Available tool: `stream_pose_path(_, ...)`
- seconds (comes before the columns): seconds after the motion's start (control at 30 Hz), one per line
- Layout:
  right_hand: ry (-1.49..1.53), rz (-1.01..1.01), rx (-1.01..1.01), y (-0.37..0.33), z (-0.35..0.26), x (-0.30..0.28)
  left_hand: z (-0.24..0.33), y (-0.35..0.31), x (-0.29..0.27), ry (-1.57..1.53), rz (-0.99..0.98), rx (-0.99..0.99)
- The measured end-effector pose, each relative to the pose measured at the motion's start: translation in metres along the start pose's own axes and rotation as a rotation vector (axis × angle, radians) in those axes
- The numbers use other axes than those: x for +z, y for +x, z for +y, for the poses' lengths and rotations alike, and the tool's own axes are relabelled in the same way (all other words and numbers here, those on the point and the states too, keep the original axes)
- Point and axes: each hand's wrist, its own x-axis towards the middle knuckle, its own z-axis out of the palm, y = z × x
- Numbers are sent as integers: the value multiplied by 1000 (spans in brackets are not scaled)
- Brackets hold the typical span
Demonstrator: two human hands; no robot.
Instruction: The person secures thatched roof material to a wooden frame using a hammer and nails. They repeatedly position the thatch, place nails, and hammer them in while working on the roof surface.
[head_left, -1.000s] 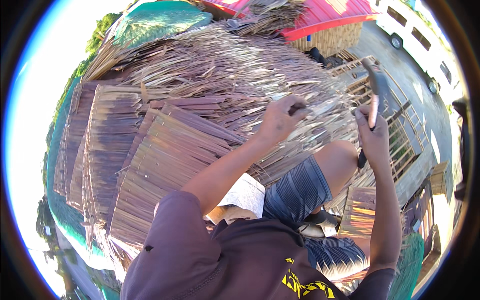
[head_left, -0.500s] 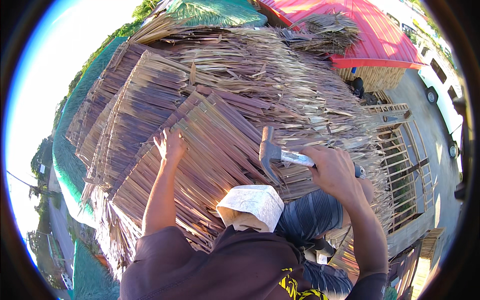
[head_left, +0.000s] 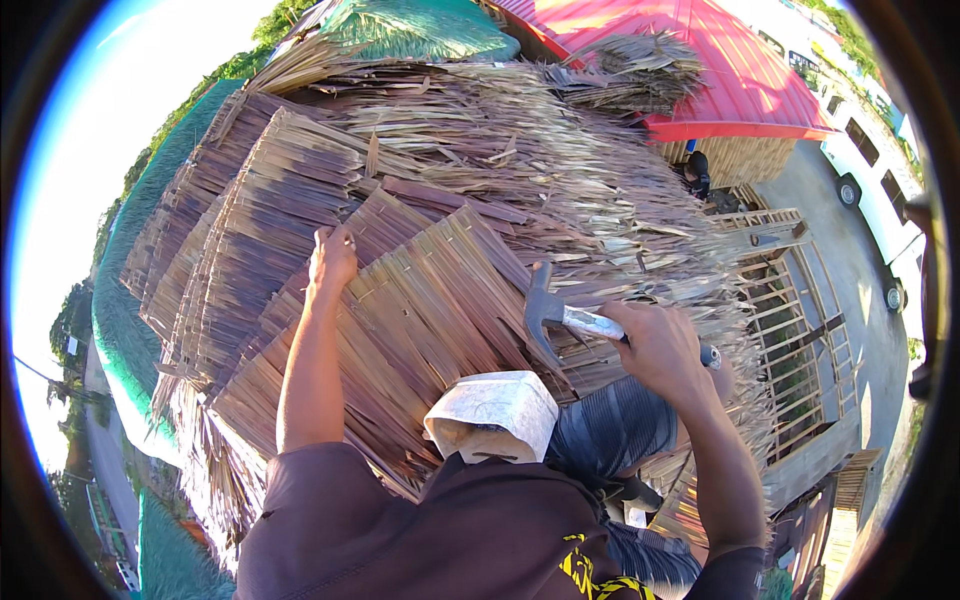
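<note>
My right hand point(head_left: 655, 345) grips a claw hammer point(head_left: 588, 321) by its pale, worn handle. The dark metal head hangs over the thatch, claw pointing toward me. My left hand point(head_left: 333, 257) is closed at the upper edge of a brown thatch panel point(head_left: 430, 280) made of long dried leaf strips. What its fingers hold, if anything, is hidden. That panel lies slantwise over an older thatch layer point(head_left: 385, 225). A cut white plastic container point(head_left: 505, 405) sits against my front, its opening facing me; its contents are hidden.
More thatch panels point(head_left: 260, 200) overlap at the left. A loose leaf bundle point(head_left: 640, 75) rests by a red metal roof point(head_left: 735, 60). Below the right roof edge are a bamboo frame point(head_left: 795, 320) and a white vehicle point(head_left: 875, 170). A dark figure point(head_left: 697, 172) is beneath the red roof.
My left hand has shifted up a little, and its spread fingers have curled closed. The thatch panel's upper edge now stands out more, farther up. The hammer stays in my right hand, nearly still.
</note>
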Motion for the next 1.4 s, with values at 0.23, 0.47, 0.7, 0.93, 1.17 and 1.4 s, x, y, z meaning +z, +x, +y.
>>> stream_pose_path(0.23,62,-33,-19,6,-3,16,-31,-23,-16,465,57,79)
stream_pose_path(0.47,97,-123,-52,25,-17,31,-16,-18,-16,-67,-49,-40)
stream_pose_path(0.7,78,-134,-91,30,-24,37,-64,-25,19,339,-2,-8)
stream_pose_path(0.93,110,-125,-87,30,-24,47,-70,-9,8,292,230,-170)
stream_pose_path(1.17,103,-126,-106,35,-31,47,-64,18,-74,-157,-241,-23)
stream_pose_path(1.4,155,-131,-172,42,-50,45,-48,-12,-86,-159,-53,111)
